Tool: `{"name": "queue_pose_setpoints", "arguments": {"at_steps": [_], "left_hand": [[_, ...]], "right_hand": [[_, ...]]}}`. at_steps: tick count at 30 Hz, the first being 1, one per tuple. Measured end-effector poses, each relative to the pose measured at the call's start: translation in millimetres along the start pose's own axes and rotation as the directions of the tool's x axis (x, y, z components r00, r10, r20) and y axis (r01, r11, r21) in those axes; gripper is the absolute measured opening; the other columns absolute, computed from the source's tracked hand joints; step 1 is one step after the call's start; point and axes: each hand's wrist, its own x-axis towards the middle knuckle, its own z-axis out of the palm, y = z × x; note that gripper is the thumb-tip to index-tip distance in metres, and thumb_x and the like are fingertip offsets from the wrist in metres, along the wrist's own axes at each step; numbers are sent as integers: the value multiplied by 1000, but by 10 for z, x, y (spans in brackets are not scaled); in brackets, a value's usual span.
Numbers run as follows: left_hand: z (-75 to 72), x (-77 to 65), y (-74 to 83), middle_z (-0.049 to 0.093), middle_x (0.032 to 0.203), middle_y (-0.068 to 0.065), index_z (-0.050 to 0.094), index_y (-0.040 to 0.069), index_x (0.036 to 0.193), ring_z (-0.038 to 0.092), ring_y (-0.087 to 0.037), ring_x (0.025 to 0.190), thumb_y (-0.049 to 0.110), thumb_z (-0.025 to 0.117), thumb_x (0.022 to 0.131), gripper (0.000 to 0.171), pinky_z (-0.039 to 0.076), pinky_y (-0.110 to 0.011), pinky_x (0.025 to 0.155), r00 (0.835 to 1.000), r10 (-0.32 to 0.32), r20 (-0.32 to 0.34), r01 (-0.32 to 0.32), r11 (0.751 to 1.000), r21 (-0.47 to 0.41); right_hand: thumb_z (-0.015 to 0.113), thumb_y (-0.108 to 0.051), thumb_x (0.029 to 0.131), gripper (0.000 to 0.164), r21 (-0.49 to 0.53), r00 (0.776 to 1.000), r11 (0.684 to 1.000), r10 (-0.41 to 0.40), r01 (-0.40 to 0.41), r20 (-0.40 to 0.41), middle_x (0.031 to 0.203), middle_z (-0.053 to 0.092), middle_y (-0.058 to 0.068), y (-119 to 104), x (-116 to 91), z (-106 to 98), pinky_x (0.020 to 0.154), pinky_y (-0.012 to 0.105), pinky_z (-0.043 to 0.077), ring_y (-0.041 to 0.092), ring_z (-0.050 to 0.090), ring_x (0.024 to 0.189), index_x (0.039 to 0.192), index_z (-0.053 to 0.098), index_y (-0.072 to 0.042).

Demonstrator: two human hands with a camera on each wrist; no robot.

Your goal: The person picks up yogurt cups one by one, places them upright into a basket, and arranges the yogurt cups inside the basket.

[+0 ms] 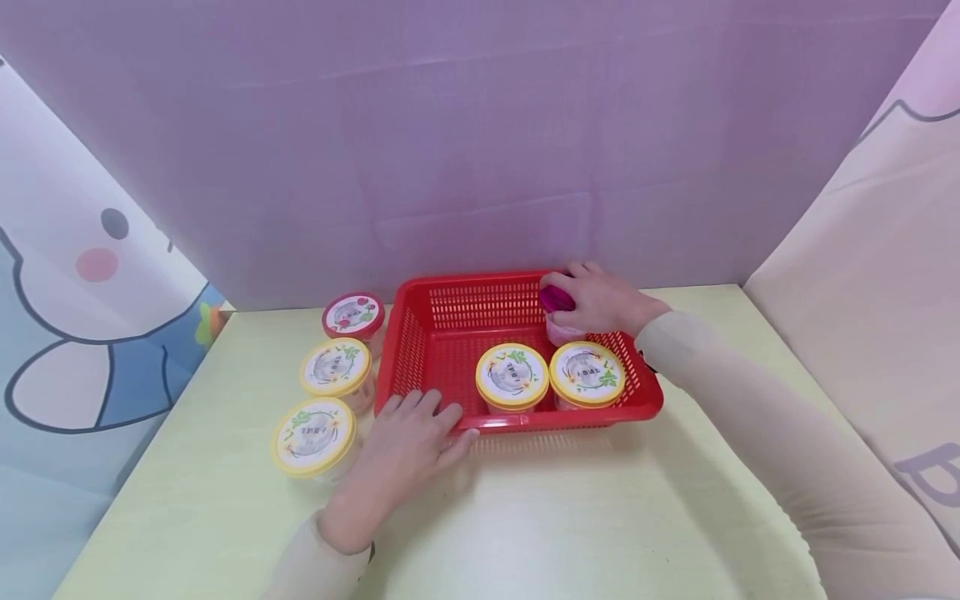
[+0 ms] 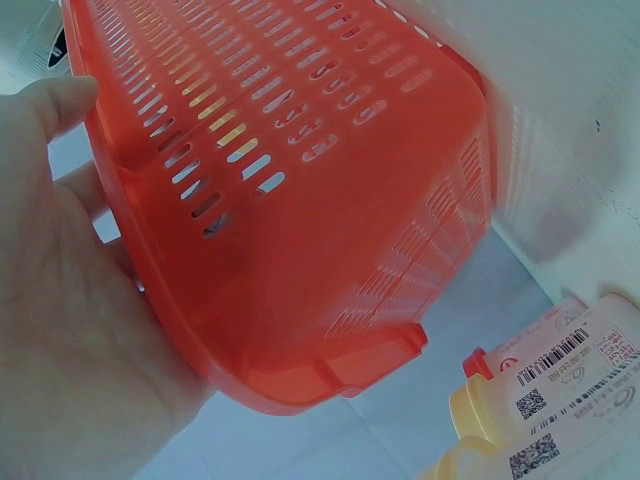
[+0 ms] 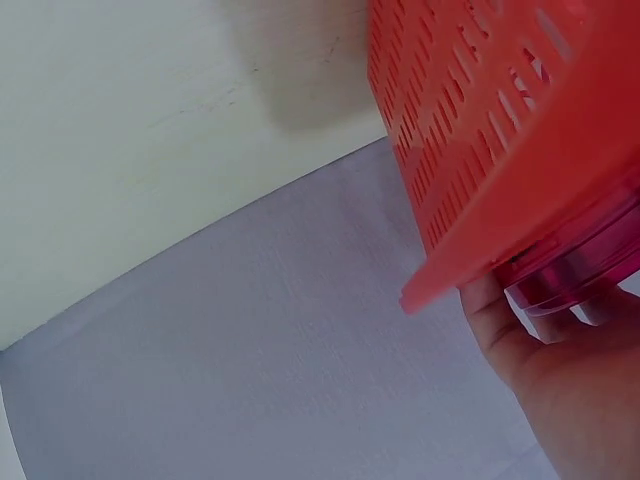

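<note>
A red plastic basket (image 1: 465,333) with slotted walls stands on the table. My left hand (image 1: 408,442) grips its front rim near the left corner; in the left wrist view the thumb (image 2: 62,100) lies on the outer side. At the basket's back right corner my right hand (image 1: 596,300) holds a tub with a magenta lid (image 1: 557,298), its fingers curled around the lid. Part of that tub is hidden by the hand, and it looks tilted. Two yellow-lidded tubs, one (image 1: 513,377) beside the other (image 1: 587,374), stand upright along the basket's front side.
Left of the basket, three tubs stand in a row on the pale table (image 1: 525,517): a red-lidded tub (image 1: 354,317) at the back, a yellow-lidded tub (image 1: 336,367), and another yellow-lidded tub (image 1: 315,437) close to my left wrist. A purple cloth wall (image 1: 480,167) rises behind.
</note>
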Motion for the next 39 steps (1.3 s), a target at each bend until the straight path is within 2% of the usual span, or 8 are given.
{"name": "queue_pose_setpoints", "arguments": {"at_steps": [12,18,25,33,39], "left_hand": [[0,6,5,67,101,-5,69,21,111,60,-22,93,54,70,91,39,53,-45,86,1000,4,-16,-4,1000,-8],[5,-4,7,67,101,-5,69,21,111,60,-22,93,55,70,90,39,54,-44,86,1000,6,-18,-6,1000,-6],[13,-6,7,67,101,-4,69,21,110,61,-22,93,55,70,90,39,54,-44,85,1000,9,-20,-9,1000,1],[-5,-10,11,66,100,-4,69,21,110,61,-22,93,56,69,91,39,53,-44,86,1000,2,-9,-2,1000,0],[-12,2,10,66,100,-3,69,21,108,61,-21,92,56,70,90,39,54,-43,86,1000,0,-6,0,1000,11]], "right_hand": [[72,-56,81,80,-87,999,996,-29,31,30,146,44,10,2,-14,28,107,65,38,35,38,134,150,44,-27],[70,-61,82,82,-82,999,996,-15,18,39,151,39,10,26,-17,45,106,64,40,35,35,138,152,41,-28],[66,-65,85,86,-42,998,999,-12,15,62,162,25,13,50,-42,36,107,66,38,38,24,147,157,34,-30],[60,-66,88,94,9,996,1000,-30,29,79,169,5,16,66,-74,0,115,69,18,40,-1,155,164,19,-28],[51,-75,89,97,65,998,998,15,-19,55,170,-2,15,74,-81,-6,118,67,7,41,-8,154,165,10,-30]]}}
